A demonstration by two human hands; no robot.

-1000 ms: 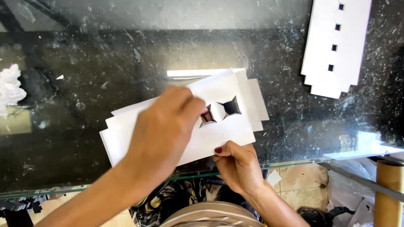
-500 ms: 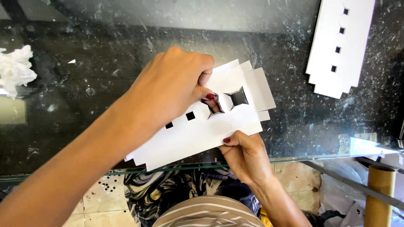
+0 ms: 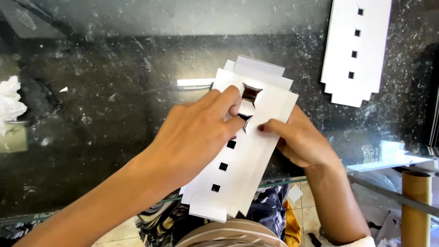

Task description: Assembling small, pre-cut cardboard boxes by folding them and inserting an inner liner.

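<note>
A white card sheet [image 3: 256, 151] with a row of small square holes and two star-shaped punched openings lies tilted over the near edge of a dark glass table [image 3: 114, 105]. My left hand [image 3: 196, 132] rests on its left side, fingers pressing by the star openings. My right hand [image 3: 302, 142] grips the sheet's right edge, thumb on top beside the lower star opening. More white sheets show under its far end.
A second white die-cut card sheet [image 3: 354, 50] with square holes lies at the far right. Crumpled white paper [image 3: 10, 103] sits at the left edge. A cardboard tube [image 3: 416, 206] stands at the lower right, beyond the table edge.
The sheet has turned from nearly crosswise to more lengthwise, its holed end now pointing toward me. Both hands shifted with it; my right hand moved from its near edge up to its right side.
</note>
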